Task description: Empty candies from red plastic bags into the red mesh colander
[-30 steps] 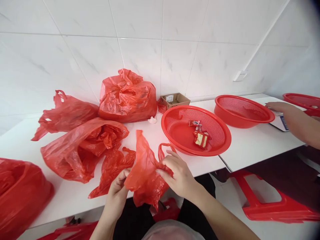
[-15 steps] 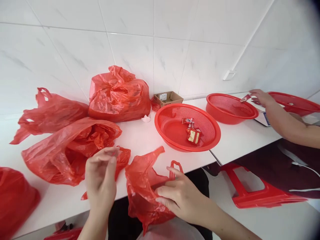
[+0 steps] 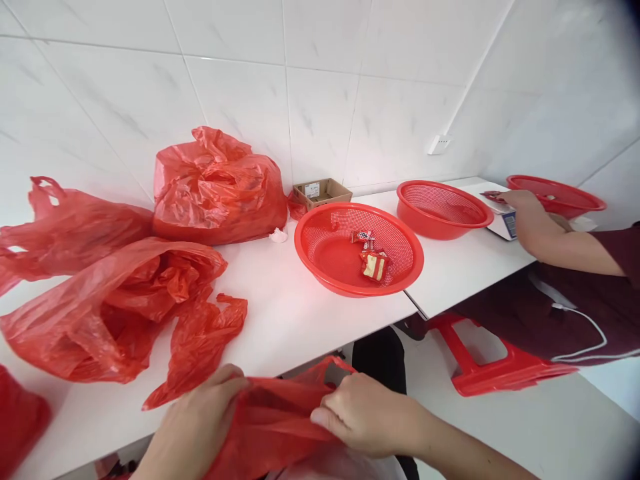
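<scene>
So down at the bottom of the view there's a thin red plastic bag (image 3: 280, 420) stretched between two bare hands, just off the near edge of the white table (image 3: 270, 320). The left hand (image 3: 200, 413) grips one side of it, fingertips lost in the folds, and the right hand (image 3: 365, 413) has the other side pinched between thumb and curled fingers. The bag's bottom is cut off by the frame, and I can't tell if anything's inside. A crumpled red bag (image 3: 200, 347) lies near the left hand, and past it there's a wide-mouthed bag (image 3: 100, 307); its depths are just dark folds. Another red bundle (image 3: 20, 420) is chopped off at the left edge. Farther back, a perforated red basket (image 3: 345, 260) holds a few wrapped snacks (image 3: 373, 263), labels too small to read. Beyond sit a big bulging bag (image 3: 220, 193), contents hidden by the plastic, and a small cardboard box (image 3: 323, 193), its front partly blocked by the basket rim. Off to the right, behind a second basket (image 3: 440, 227), another person's hand (image 3: 515, 199) is over a scale (image 3: 503, 223), mostly covering a small dark red item (image 3: 493, 195) that I can't make out.
</scene>
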`<state>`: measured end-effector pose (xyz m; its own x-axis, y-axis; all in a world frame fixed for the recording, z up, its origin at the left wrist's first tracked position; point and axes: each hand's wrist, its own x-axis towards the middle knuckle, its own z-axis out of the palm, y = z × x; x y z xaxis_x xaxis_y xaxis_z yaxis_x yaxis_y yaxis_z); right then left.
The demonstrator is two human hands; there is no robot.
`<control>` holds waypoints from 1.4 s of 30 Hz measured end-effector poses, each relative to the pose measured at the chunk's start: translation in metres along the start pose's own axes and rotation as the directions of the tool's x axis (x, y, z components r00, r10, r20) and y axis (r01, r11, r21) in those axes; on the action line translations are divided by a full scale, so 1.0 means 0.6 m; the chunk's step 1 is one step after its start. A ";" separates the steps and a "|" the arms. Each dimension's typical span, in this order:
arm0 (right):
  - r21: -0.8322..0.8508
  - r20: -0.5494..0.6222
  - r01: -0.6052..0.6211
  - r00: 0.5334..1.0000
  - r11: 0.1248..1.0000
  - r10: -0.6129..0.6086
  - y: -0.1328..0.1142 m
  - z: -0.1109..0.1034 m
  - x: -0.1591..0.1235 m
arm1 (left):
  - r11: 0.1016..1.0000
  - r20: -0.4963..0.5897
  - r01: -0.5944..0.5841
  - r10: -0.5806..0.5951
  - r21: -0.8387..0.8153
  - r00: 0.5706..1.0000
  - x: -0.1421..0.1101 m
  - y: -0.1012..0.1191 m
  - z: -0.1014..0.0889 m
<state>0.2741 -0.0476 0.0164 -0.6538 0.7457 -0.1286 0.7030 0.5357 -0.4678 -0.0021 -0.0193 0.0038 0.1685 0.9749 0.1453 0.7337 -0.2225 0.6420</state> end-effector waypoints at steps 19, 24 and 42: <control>0.110 -0.476 -0.327 0.812 0.939 0.338 0.237 -0.246 0.051 | 0.949 0.002 0.208 -0.214 -0.236 0.977 0.033 0.043 -0.007; -0.367 -0.060 -0.500 0.854 0.785 0.516 0.338 -0.257 0.105 | 0.835 0.084 0.334 -0.331 -0.438 0.940 0.033 0.065 -0.011; 0.729 -0.349 0.233 0.935 0.644 0.057 0.044 -0.176 0.049 | -0.016 0.407 0.420 -0.283 -0.907 0.868 0.052 0.148 -0.049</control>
<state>0.3031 0.0301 0.0928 -0.4736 0.8663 0.1586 0.0965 0.2301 -0.9684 0.0489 -0.0083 0.0875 0.2063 0.9090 -0.3622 -0.5382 0.4146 0.7338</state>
